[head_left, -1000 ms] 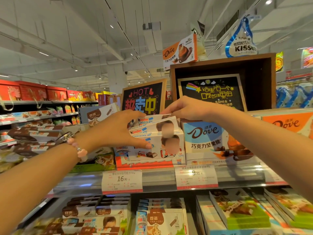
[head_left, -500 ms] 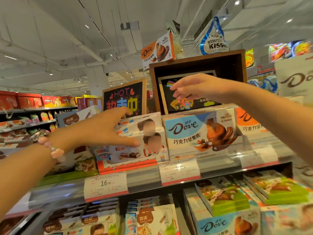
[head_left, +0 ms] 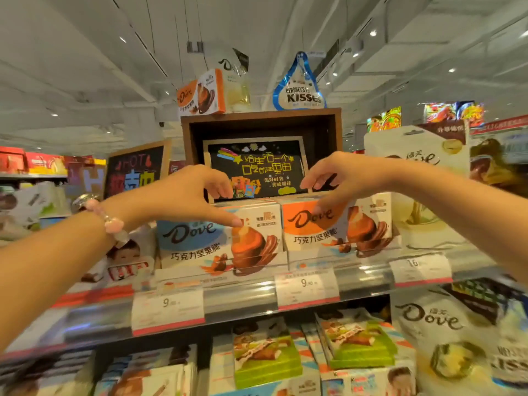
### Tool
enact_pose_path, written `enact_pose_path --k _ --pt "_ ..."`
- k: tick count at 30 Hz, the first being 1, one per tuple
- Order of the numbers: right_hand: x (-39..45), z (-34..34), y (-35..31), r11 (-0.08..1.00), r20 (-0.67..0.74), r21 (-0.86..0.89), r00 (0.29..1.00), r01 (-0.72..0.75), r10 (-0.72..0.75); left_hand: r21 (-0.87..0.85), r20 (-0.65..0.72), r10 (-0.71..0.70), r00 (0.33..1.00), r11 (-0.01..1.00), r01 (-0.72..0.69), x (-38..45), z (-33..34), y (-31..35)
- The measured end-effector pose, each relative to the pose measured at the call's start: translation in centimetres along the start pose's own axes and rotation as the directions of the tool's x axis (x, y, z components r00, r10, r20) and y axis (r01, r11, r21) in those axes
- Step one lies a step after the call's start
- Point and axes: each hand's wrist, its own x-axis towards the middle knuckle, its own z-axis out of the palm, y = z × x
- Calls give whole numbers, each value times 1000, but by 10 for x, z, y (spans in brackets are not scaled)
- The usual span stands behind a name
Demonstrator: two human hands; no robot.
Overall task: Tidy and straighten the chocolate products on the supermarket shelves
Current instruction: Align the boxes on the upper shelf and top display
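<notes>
Change since half a second ago: view shifted rightward; the Kinder stack, then under the left hand, now sits at the left edge behind the wrist. Left hand (head_left: pixel 183 195) moved off it to the blue Dove box (head_left: pixel 217 247); right hand (head_left: pixel 345 178) came down from mid-air to the orange Dove box (head_left: pixel 337 227).

Hands, two. Left: thumb pressed on the blue box's front face, fingers (head_left: pixel 223 187) curled over its top edge, gripping it. Right: fingers curled down over the top rear edge of the orange box, thumb on its front; grip looks like a pinch, partly blurred.

Dove boxes on the upper shelf (head_left: pixel 363 284), two, upright, side by side and touching, faces forward.

Shelf: clear plastic front rail carrying three price tags (head_left: pixel 168 307). Lower shelf beneath holds green chocolate packs (head_left: pixel 268 358), two stacks visible.

Behind: brown wooden crate (head_left: pixel 263 121) holding one chalkboard sign (head_left: pixel 254 167); on top of it, one orange Dove box and one Hershey's Kisses bag (head_left: pixel 300 87). White Dove bags to the right. Supermarket hall, white ceiling with spot lights.
</notes>
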Motion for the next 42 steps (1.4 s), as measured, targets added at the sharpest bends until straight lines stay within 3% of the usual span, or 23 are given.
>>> enact_pose_path --k 3,7,13,18,22,27,31,34,42 --pt "-3 9 14 1000 56 -24 998 11 -10 27 50 -49 998 999 48 7 8 8" --pt "1 12 23 993 26 -67 996 92 -91 92 16 -108 994 990 106 8 13 15" --pt "1 -6 24 986 -1 23 986 167 -167 108 -24 -102 995 989 104 4 9 24" --pt "-2 -41 23 979 -242 10 951 202 -193 20 -210 -71 975 997 77 -6 -29 40" --pt "-1 -53 17 986 -319 -25 933 168 -167 -34 -397 7 918 999 -22 -17 -65 46" --pt "12 -45 -19 973 -217 -46 949 225 -230 -54 -425 33 904 997 -61 -31 -90 49" --pt "34 -26 -55 952 -48 82 955 296 -293 51 -347 56 936 998 -41 -37 -94 49" --pt "50 -18 -72 940 47 159 949 301 -312 34 -297 43 954 999 -35 -45 -94 44" --pt "77 11 -89 907 26 173 919 383 -393 -33 -236 21 972 999 -30 -64 -87 28"
